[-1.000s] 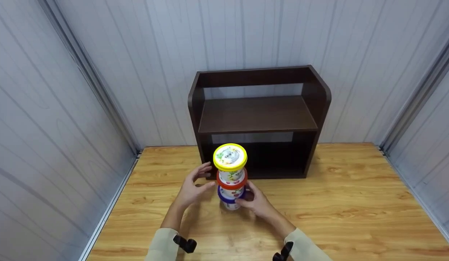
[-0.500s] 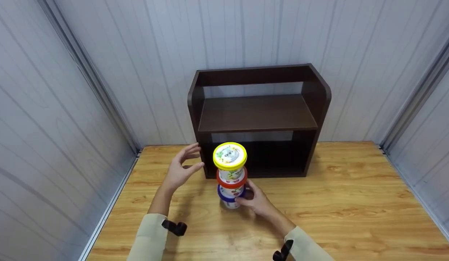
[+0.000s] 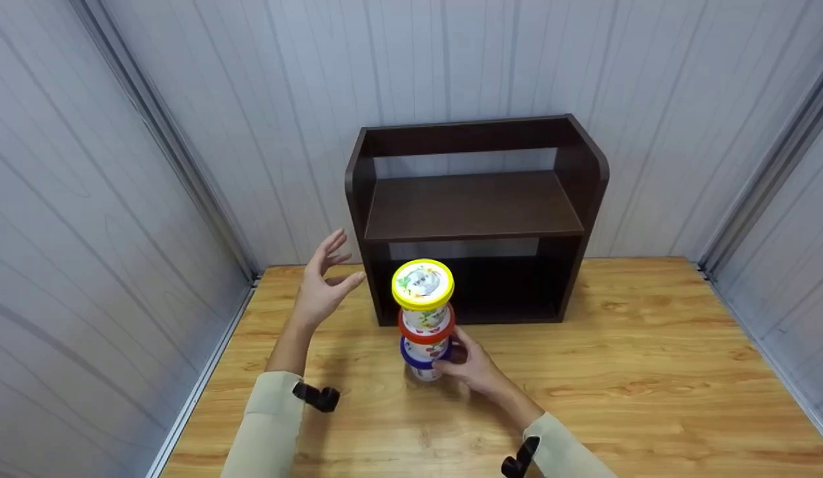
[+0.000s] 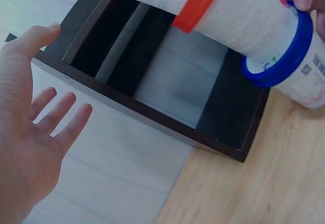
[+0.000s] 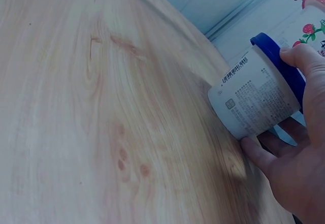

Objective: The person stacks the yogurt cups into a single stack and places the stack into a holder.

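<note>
Three white paper tubs with coloured lids stand stacked upright on the table. The tub with the yellow lid (image 3: 423, 285) is on top, the red-lidded tub (image 3: 427, 348) in the middle, and the blue-lidded tub (image 3: 424, 374) at the bottom. My right hand (image 3: 477, 368) holds the bottom tub from the right; in the right wrist view its thumb lies at the blue lid's rim and fingers reach round the tub (image 5: 254, 92). My left hand (image 3: 320, 285) is raised left of the stack, fingers spread, touching nothing. The left wrist view shows its palm (image 4: 30, 153).
Behind the stack a dark brown two-level shelf (image 3: 474, 206) stands against the pale panelled wall (image 3: 305, 99). The wooden table (image 3: 637, 372) extends to both sides, with side walls at left and right.
My left hand has moved away from the stack, up and to the left, with its fingers spread. The right hand and the stacked tubs have stayed in place.
</note>
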`<state>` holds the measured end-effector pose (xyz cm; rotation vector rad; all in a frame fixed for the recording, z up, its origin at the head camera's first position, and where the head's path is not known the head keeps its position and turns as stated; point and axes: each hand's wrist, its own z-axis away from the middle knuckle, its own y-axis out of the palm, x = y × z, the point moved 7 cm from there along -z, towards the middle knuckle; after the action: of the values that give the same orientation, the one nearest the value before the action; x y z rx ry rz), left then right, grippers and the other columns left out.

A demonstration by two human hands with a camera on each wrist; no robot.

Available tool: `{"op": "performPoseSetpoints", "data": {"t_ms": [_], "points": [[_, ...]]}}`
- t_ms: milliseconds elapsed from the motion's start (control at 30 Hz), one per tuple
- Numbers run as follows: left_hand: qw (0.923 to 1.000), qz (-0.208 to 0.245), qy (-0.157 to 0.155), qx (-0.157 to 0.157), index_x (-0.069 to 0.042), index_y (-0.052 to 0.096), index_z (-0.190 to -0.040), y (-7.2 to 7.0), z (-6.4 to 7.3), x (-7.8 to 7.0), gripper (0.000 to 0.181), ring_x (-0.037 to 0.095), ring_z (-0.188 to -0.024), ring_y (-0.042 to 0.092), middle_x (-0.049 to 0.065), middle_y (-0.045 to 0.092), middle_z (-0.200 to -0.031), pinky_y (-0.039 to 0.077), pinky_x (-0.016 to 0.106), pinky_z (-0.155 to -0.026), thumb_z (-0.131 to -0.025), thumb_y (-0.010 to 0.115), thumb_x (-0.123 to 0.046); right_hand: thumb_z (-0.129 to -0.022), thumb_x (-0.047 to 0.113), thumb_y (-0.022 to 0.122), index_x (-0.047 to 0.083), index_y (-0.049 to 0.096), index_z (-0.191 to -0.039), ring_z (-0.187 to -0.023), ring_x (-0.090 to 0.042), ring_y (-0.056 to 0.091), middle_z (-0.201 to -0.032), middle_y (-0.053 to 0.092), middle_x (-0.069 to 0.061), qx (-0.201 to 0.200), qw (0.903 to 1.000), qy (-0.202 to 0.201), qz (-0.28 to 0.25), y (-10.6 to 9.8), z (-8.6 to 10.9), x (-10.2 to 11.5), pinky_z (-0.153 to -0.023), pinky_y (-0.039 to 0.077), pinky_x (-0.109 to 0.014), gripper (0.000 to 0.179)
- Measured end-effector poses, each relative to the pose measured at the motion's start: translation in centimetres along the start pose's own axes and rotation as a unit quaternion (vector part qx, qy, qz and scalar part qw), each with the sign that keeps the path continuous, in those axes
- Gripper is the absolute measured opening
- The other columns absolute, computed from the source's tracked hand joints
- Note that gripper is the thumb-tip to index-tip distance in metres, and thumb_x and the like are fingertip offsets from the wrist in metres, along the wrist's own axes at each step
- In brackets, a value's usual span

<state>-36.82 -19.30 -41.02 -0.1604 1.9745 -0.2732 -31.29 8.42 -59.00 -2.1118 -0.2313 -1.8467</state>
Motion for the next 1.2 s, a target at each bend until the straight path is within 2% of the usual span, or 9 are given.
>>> {"op": "performPoseSetpoints", "data": {"t_ms": [267, 533, 767, 1033, 1200], "points": [[0.9992, -0.019, 0.032, -0.013, -0.012, 0.037, -0.176, -1.0, -2.1, -2.5, 0.088, 0.042, -0.159, 0.053, 0.017, 0.041, -0.181, 0.054, 0.068, -0.120, -0.101, 0.082, -0.003, -0.100, 0.011, 0.086, 0.000, 0.039, -0.170, -0.150, -0.051, 0.057, -0.165, 0.053, -0.032, -0.005, 0.9999, 0.011, -0.001, 0.2, -0.1, -0.1, -0.130, 0.045, -0.065, 0.085], [0.9983, -0.018, 0.055, -0.012, -0.013, 0.035, -0.176, -1.0, -4.0, -4.6, 0.091, 0.043, -0.160, 0.051, 0.018, 0.040, -0.181, 0.052, 0.071, -0.121, -0.100, 0.084, -0.006, -0.097, 0.014, 0.090, 0.000, 0.040, -0.168, -0.155, -0.050, 0.053, -0.166, 0.053, -0.031, -0.020, 0.9997, 0.009, -0.008, 0.2, 0.1, -0.2, -0.132, 0.042, -0.065, 0.088], [0.9979, -0.015, 0.060, -0.017, -0.014, 0.038, -0.176, -1.0, -5.4, -5.6, 0.089, 0.042, -0.160, 0.051, 0.017, 0.042, -0.180, 0.052, 0.071, -0.121, -0.100, 0.084, -0.007, -0.096, 0.017, 0.092, 0.000, 0.039, -0.170, -0.156, -0.049, 0.052, -0.165, 0.055, -0.029, -0.037, 0.9991, 0.017, -0.011, -0.1, 0.3, -0.5, -0.134, 0.039, -0.064, 0.092], [0.9975, -0.032, 0.058, -0.025, -0.015, 0.041, -0.175, -0.8, -6.7, -6.5, 0.086, 0.042, -0.169, 0.037, 0.013, 0.040, -0.183, 0.043, 0.073, -0.128, -0.101, 0.084, -0.008, -0.094, 0.016, 0.094, 0.000, 0.035, -0.172, -0.159, -0.051, 0.049, -0.168, 0.052, -0.029, -0.038, 0.9991, 0.014, -0.012, 0.2, 0.2, -0.2, -0.136, 0.036, -0.066, 0.098], [0.9977, -0.025, 0.061, -0.016, -0.014, 0.040, -0.175, -0.4, -7.1, -6.9, 0.088, 0.042, -0.170, 0.036, 0.013, 0.038, -0.184, 0.043, 0.074, -0.128, -0.100, 0.084, -0.007, -0.094, 0.015, 0.094, 0.001, 0.036, -0.171, -0.158, -0.051, 0.050, -0.167, 0.053, -0.029, -0.038, 0.9990, 0.015, -0.015, 0.6, 0.1, -0.3, -0.136, 0.037, -0.065, 0.098]]}}
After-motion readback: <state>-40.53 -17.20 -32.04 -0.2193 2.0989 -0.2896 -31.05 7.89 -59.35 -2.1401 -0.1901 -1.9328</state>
